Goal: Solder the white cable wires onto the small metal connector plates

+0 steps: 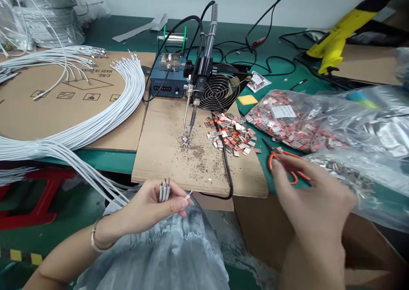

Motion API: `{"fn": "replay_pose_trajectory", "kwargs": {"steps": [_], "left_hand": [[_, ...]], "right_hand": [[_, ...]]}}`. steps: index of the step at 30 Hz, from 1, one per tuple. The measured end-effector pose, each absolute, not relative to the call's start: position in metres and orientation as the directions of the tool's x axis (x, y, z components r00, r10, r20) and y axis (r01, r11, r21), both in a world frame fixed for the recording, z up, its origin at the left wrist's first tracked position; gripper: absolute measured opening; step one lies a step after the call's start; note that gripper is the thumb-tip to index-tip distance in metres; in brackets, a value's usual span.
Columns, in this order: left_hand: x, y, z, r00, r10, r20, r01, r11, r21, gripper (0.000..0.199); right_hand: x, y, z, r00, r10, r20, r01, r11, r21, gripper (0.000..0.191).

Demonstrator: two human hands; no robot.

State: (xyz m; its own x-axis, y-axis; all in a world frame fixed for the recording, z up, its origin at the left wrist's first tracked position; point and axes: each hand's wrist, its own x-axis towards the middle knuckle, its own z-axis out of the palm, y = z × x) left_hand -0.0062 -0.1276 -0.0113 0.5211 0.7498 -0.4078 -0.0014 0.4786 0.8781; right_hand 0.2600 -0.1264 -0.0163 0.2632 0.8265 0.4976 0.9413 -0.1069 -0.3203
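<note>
My left hand point(159, 204) is closed around several white cables point(164, 192), their stripped dark ends upright above the fingers. One cable end point(189, 195) sticks out between thumb and forefinger. On the right, my right hand point(316, 204), blurred by motion, is over small orange-handled pliers point(294, 180). Its thumb and forefinger overlap the handles, but whether they grip them is unclear. The pliers' dark pointed tip rests on the green table. Ahead, a soldering iron point(200, 81) hangs in a stand, tip down over a cardboard sheet point(166, 153) with solder crumbs. Small metal connectors point(236, 134) with orange parts are heaped beside it.
A large bundle of white cables point(128, 98) curves over cardboard at left. Behind stand a blue soldering station point(168, 83), a solder spool point(175, 38) and a black fan point(220, 91). Plastic bags of connectors point(287, 119) lie right; a black cord point(227, 166) crosses the cardboard.
</note>
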Motion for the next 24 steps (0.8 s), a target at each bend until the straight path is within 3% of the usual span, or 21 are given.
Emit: {"fn": "replay_pose_trajectory", "kwargs": {"steps": [3,5,7,11,14,17,20,24], "left_hand": [[-0.006,-0.128,-0.011,0.516,0.761,-0.394,0.001,0.459,0.889,0.023],[-0.006,-0.128,-0.011,0.508,0.77,-0.385,0.003,0.446,0.895,0.023],[-0.007,-0.129,-0.012,0.504,0.776,-0.379,-0.007,0.442,0.897,0.022],[-0.008,-0.129,-0.014,0.506,0.788,-0.351,-0.063,0.439,0.896,0.022],[-0.009,-0.129,-0.014,0.516,0.785,-0.341,-0.088,0.445,0.891,0.022],[-0.01,-0.129,-0.015,0.516,0.783,-0.348,-0.073,0.445,0.892,0.024],[-0.011,-0.129,-0.017,0.503,0.789,-0.353,-0.049,0.433,0.9,0.028],[-0.011,-0.131,-0.018,0.471,0.802,-0.368,-0.05,0.441,0.896,0.028]], "right_hand": [[0.234,-0.139,-0.015,0.142,0.833,0.534,0.872,0.151,-0.466,0.01],[0.23,-0.141,-0.014,0.097,0.857,0.506,0.872,0.172,-0.458,0.01],[0.239,-0.137,-0.015,0.11,0.882,0.459,0.934,0.066,-0.351,0.016],[0.28,-0.12,-0.021,0.266,0.926,0.269,0.962,-0.274,-0.007,0.031],[0.31,-0.111,-0.024,0.256,0.958,0.132,0.966,-0.259,0.011,0.034],[0.33,-0.108,-0.024,0.242,0.963,0.117,0.97,-0.242,-0.015,0.029],[0.338,-0.105,-0.022,0.183,0.981,0.068,0.982,-0.186,0.035,0.022],[0.336,-0.102,-0.017,0.138,0.99,0.01,0.987,-0.138,0.085,0.03]]}}
